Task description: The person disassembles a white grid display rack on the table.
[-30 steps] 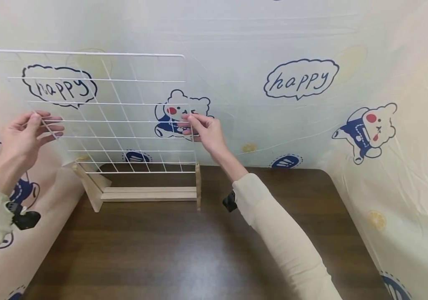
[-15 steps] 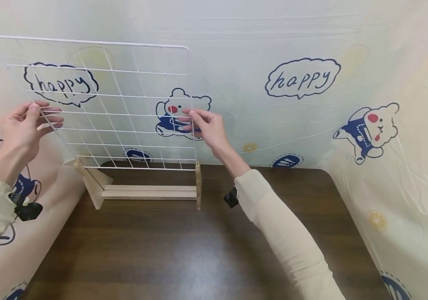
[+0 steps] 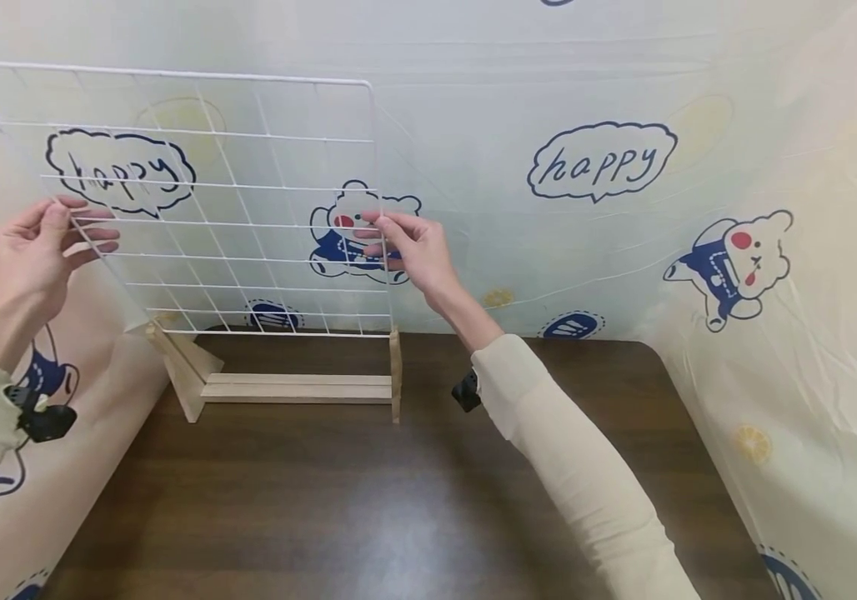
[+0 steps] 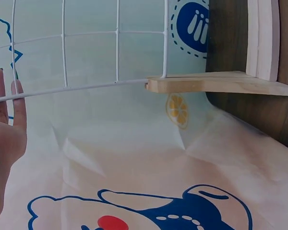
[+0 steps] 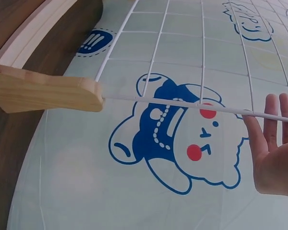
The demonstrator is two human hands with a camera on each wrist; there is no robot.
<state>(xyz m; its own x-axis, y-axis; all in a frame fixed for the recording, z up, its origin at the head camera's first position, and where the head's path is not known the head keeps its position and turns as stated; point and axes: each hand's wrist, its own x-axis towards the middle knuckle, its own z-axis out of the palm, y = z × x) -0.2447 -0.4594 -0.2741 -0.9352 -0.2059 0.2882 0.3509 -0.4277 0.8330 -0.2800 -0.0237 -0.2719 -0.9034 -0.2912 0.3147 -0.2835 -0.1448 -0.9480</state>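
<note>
A white wire grid panel (image 3: 286,334) leans up and back at the left of the head view. Its lower edge meets the tops of the side boards of a pale wooden stand (image 3: 297,388). My left hand (image 3: 32,258) pinches the grid's left side wire between thumb and fingers, the other fingers spread behind it. On the opposite side, my right hand (image 3: 424,257) pinches the right side wire about midway up. Both wrist views show a grid corner touching a side board (image 4: 221,85); whether it sits in a slot, I cannot tell.
The stand rests on a dark brown wooden table (image 3: 398,500), at its back left. A pale printed cloth (image 3: 473,75) with bears and "happy" bubbles hangs behind and at both sides. Black wrist cameras (image 3: 49,421) sit at the sleeves.
The grid's top edge has risen, and both hands have moved up slightly with it. Over the last half second the top edge has also shifted a little left. The grips look unchanged.
</note>
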